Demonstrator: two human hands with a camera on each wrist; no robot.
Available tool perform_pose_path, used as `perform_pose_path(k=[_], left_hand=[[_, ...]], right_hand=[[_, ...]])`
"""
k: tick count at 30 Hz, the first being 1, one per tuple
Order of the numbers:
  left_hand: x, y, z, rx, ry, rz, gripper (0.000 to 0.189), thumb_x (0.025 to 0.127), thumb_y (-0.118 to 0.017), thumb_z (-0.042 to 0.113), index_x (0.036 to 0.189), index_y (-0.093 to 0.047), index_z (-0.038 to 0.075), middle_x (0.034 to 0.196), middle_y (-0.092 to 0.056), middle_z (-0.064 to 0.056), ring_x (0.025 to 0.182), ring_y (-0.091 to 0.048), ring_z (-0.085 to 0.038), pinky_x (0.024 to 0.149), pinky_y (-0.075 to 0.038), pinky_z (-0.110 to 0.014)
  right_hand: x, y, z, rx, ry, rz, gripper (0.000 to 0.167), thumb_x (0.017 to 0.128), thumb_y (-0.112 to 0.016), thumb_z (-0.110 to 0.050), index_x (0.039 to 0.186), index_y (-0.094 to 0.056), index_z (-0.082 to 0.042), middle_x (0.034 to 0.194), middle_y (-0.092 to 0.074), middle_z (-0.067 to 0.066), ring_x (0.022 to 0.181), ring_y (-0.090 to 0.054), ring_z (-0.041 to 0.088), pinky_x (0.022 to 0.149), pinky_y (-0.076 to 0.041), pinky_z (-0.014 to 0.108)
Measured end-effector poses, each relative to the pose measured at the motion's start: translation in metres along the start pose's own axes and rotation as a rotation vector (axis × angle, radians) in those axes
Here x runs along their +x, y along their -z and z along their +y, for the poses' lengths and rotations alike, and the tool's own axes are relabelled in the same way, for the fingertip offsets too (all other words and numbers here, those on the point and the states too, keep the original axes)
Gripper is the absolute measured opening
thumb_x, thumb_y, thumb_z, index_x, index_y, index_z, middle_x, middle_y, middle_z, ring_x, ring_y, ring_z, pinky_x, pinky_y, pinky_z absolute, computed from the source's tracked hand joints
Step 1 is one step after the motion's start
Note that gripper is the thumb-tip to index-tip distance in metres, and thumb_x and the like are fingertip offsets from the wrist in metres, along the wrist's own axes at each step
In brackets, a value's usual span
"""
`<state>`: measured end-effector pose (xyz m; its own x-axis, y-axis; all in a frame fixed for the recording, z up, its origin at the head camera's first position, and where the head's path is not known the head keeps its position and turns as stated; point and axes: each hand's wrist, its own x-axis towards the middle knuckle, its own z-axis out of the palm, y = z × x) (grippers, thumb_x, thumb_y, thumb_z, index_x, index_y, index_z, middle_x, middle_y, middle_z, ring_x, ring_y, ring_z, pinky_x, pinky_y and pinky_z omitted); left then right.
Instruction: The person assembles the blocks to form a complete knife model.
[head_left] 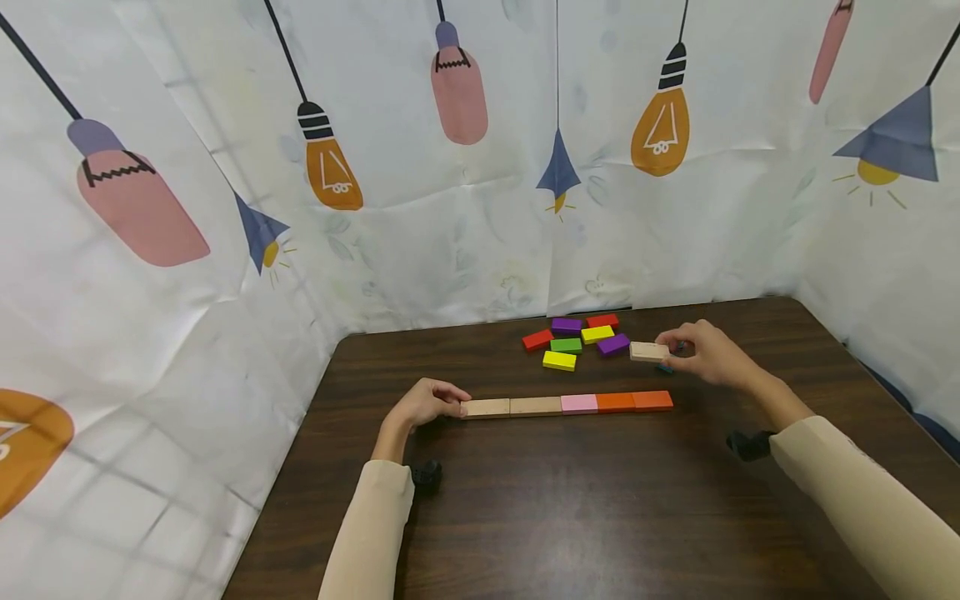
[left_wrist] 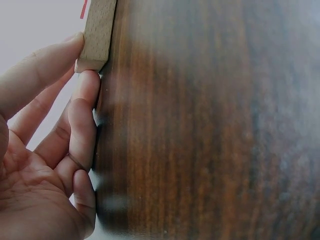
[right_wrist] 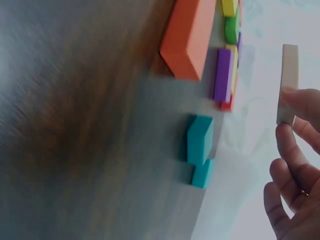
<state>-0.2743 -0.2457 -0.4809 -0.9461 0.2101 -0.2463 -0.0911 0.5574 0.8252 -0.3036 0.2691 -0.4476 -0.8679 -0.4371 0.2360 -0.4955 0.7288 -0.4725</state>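
Observation:
A straight row of blocks lies on the table: a plain wooden block [head_left: 486,409] at the left end, a second plain wooden block [head_left: 536,406], a pink block [head_left: 578,404] and two orange blocks [head_left: 615,402]. My left hand [head_left: 427,406] pinches the outer end of the leftmost block, its thumb on one side and a fingertip against the end in the left wrist view. Beyond the row's right end, my right hand [head_left: 708,354] holds another plain wooden block [head_left: 647,352] by one end, raised off the table between thumb and fingers.
Behind the row lie loose blocks: red [head_left: 537,340], purple [head_left: 613,345], green [head_left: 566,345] and yellow [head_left: 559,361] ones. Two teal blocks [right_wrist: 200,140] sit near the right hand. A patterned cloth [head_left: 510,250] hangs behind the table's far edge and along the sides.

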Motion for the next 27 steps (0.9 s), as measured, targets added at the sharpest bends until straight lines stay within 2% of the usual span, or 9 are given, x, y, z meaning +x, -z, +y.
perform_pose_path(k=[4,12,19,27], left_hand=[[0.000,0.000,0.000,0.003,0.001,0.003,0.018,0.088,-0.082,0.013,0.105,-0.082,0.012,0.086,-0.076,-0.002,0.083,-0.066,-0.018,0.081,-0.050,-0.032],[-0.001,0.000,0.001,0.003,0.004,-0.001,0.017,0.088,-0.081,0.013,0.105,-0.081,0.012,0.087,-0.077,-0.002,0.084,-0.067,-0.018,0.084,-0.051,-0.034],[-0.001,0.001,0.002,0.008,0.001,-0.001,0.017,0.089,-0.081,0.013,0.106,-0.081,0.012,0.088,-0.076,-0.003,0.085,-0.066,-0.019,0.085,-0.050,-0.035],[-0.001,0.000,0.002,0.010,0.003,-0.003,0.018,0.089,-0.081,0.013,0.106,-0.081,0.012,0.086,-0.075,-0.002,0.084,-0.065,-0.019,0.085,-0.050,-0.035]], right_hand=[[-0.012,-0.007,-0.012,0.002,0.024,-0.010,0.028,0.088,-0.082,-0.017,0.114,-0.074,-0.007,0.093,-0.071,0.001,0.089,-0.051,0.025,0.076,-0.038,0.033],[-0.026,-0.030,-0.033,0.000,0.054,-0.059,0.022,0.088,-0.082,-0.020,0.109,-0.076,-0.016,0.094,-0.069,-0.007,0.090,-0.052,0.015,0.078,-0.043,0.032],[-0.026,-0.047,-0.049,0.009,0.049,-0.124,0.025,0.087,-0.082,-0.020,0.110,-0.076,-0.017,0.094,-0.066,-0.007,0.090,-0.048,0.015,0.072,-0.044,0.027],[-0.023,-0.063,-0.064,0.010,0.022,-0.185,0.028,0.086,-0.082,-0.024,0.113,-0.077,-0.015,0.092,-0.063,-0.007,0.085,-0.043,0.014,0.067,-0.037,0.026]])
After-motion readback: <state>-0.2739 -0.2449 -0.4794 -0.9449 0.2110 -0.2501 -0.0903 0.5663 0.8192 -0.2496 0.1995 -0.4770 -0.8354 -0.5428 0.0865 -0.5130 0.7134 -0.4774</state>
